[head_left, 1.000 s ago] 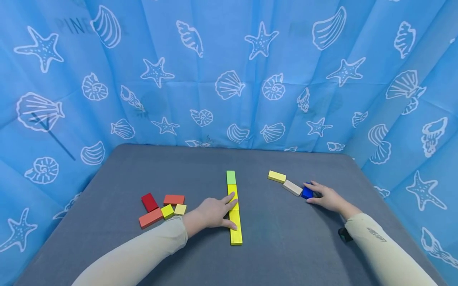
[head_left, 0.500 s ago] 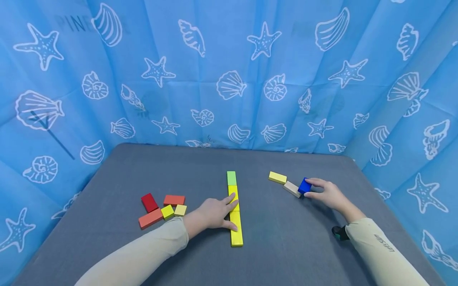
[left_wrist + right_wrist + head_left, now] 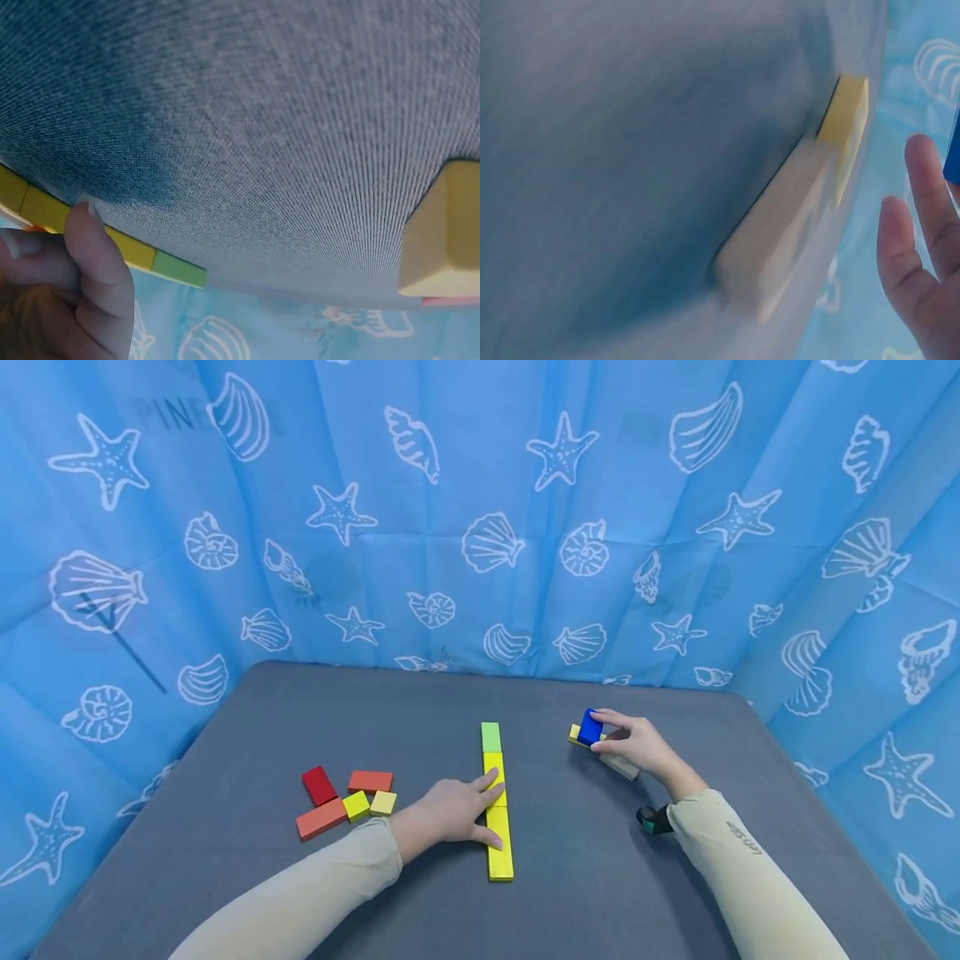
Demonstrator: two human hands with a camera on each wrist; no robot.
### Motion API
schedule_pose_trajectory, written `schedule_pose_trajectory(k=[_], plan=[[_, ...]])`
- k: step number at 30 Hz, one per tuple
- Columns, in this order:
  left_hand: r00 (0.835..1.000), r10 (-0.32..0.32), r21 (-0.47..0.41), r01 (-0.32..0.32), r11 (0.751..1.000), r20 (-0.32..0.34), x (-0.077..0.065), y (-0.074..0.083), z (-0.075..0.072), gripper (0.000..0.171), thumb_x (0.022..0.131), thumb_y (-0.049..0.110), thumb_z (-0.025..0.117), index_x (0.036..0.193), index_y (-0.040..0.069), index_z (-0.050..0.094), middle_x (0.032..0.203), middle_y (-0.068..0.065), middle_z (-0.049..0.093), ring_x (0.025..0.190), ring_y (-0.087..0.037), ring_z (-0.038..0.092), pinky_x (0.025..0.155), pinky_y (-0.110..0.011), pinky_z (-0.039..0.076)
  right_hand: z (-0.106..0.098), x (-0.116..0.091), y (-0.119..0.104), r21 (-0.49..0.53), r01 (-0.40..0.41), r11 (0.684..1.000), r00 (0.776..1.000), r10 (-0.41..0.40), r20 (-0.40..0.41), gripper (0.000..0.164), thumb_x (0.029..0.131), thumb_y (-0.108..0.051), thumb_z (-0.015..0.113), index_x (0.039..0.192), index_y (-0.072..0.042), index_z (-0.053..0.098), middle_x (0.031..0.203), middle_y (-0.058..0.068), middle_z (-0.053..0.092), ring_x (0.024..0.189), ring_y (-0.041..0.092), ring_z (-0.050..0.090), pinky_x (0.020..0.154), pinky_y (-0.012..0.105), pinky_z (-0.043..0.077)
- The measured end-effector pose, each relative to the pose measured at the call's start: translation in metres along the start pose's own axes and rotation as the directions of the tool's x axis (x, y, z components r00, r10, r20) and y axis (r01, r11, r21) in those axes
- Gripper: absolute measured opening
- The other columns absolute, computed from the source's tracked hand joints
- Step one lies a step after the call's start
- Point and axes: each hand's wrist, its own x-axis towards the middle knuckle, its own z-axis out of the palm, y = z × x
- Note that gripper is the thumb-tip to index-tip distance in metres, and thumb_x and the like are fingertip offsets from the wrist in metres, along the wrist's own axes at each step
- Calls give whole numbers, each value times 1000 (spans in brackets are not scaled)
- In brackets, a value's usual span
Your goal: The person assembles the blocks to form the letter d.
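Note:
A row of blocks runs away from me at the middle of the table: a green block (image 3: 491,737) at the far end, then a yellow block (image 3: 493,763) and another yellow block (image 3: 500,860). My left hand (image 3: 450,810) rests on the two yellow ones, fingers and thumb spread. Farther right, my right hand (image 3: 641,747) pinches a blue block (image 3: 590,727) between thumb and fingers, raised above the table. Behind it, a pale yellow block (image 3: 574,734) is partly hidden; a beige block (image 3: 780,217) lies end to end with it. Only the blue block's edge shows in the right wrist view.
Left of the row lies a loose cluster: a red block (image 3: 319,786), an orange block (image 3: 371,782), another orange block (image 3: 321,819), a small yellow block (image 3: 356,806) and a cream block (image 3: 383,802). A blue shell-print curtain (image 3: 480,527) hangs around the grey table (image 3: 420,910).
My right hand has lifted the blue block from beside the beige block and carried it left and away from me, over the pale yellow block. The left hand keeps its place on the row.

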Motion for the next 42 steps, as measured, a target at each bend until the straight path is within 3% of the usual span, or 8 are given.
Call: schedule_pose_trajectory(k=[10,17,21,27,31,36,42], plan=[[1000,-23,4,23,1000,17,-2,2,-2,88,81,73,54,153,25,34,159,4,26,85,-16,60,74,-28,47,27,44,-21,76,-55,996,998,52,43,60,91,-13,69,145,-4,44,154,19,30,113,38,55,86,40,52],[999,-33,2,33,999,10,-3,3,-3,88,81,73,55,152,26,34,158,4,26,101,-18,62,80,-29,48,41,59,-33,125,-106,986,993,98,64,60,92,-10,68,147,-9,44,156,14,29,116,38,53,88,44,51],[999,-34,12,34,999,16,-2,4,-3,88,81,73,54,153,26,34,159,4,26,100,-17,62,81,-29,48,46,65,-34,90,-88,992,995,82,62,58,92,-9,68,145,-7,45,156,16,28,114,37,55,83,42,52],[999,-34,7,34,999,29,-3,3,-5,87,82,72,54,153,26,34,158,4,26,102,-17,61,83,-29,48,55,76,-38,87,-79,993,995,73,72,58,92,-7,67,145,-6,45,155,17,31,116,38,54,91,45,49],[999,-40,-3,40,999,35,-3,2,-6,87,82,72,55,153,26,33,159,4,25,108,-18,60,87,-31,48,64,86,-42,81,-106,991,991,99,85,58,92,-7,66,146,-9,45,155,14,30,122,38,49,94,46,47],[999,-36,12,36,999,37,-1,1,-4,87,82,72,53,153,26,32,159,4,25,104,-17,61,83,-29,49,76,97,-47,73,-138,988,986,130,105,57,92,-4,65,146,-7,45,157,14,28,133,37,38,94,46,48],[999,-36,10,36,999,34,-1,1,-3,87,82,73,53,153,27,32,159,5,25,106,-16,61,82,-28,49,86,112,-50,4,-95,995,982,94,162,57,93,-2,63,146,-4,43,157,15,25,138,37,31,96,44,46]])
